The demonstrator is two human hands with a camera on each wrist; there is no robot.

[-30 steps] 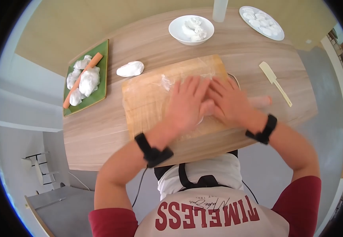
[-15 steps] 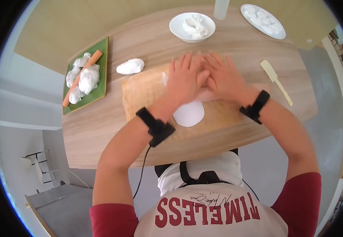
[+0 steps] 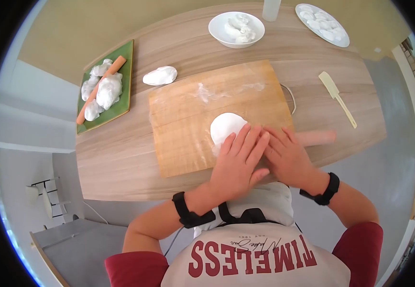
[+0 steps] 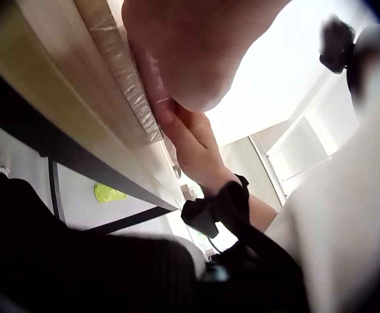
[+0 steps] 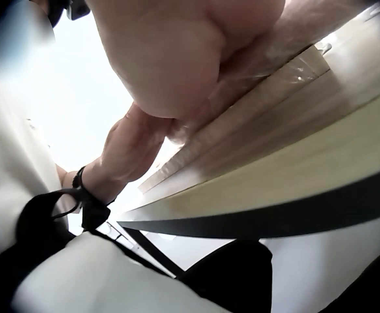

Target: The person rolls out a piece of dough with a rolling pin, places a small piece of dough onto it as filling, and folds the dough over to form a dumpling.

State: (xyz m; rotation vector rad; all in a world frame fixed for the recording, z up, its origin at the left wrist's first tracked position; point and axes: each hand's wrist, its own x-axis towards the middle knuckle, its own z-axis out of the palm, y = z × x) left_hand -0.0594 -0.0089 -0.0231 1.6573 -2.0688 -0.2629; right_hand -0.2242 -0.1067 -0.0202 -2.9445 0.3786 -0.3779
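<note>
A flat white dough round (image 3: 226,127) lies on the wooden board (image 3: 183,148) in the head view. My left hand (image 3: 240,166), fingers straight, rests over a rolling pin (image 3: 316,137) at the board's near edge, fingertips beside the round. Next to it my right hand (image 3: 289,160) lies on the same pin with fingers extended, the two hands' fingers touching or nearly so. Only the pin's right end shows clearly; the hands cover its middle. In the right wrist view, the pin (image 5: 294,32) runs beneath my right palm (image 5: 177,55).
Back left, a green tray (image 3: 127,76) holds wrapped white lumps and an orange stick (image 3: 103,86). A wrapped lump (image 3: 160,75) sits behind the board. Farther back are a white bowl (image 3: 217,36), a bottle (image 3: 271,10) and a plate of white pieces (image 3: 322,23); a spatula (image 3: 337,98) lies right.
Both hands first moved away over the board, then came back toward my body to its near edge with the pin. The dough round and board surface are now uncovered.
</note>
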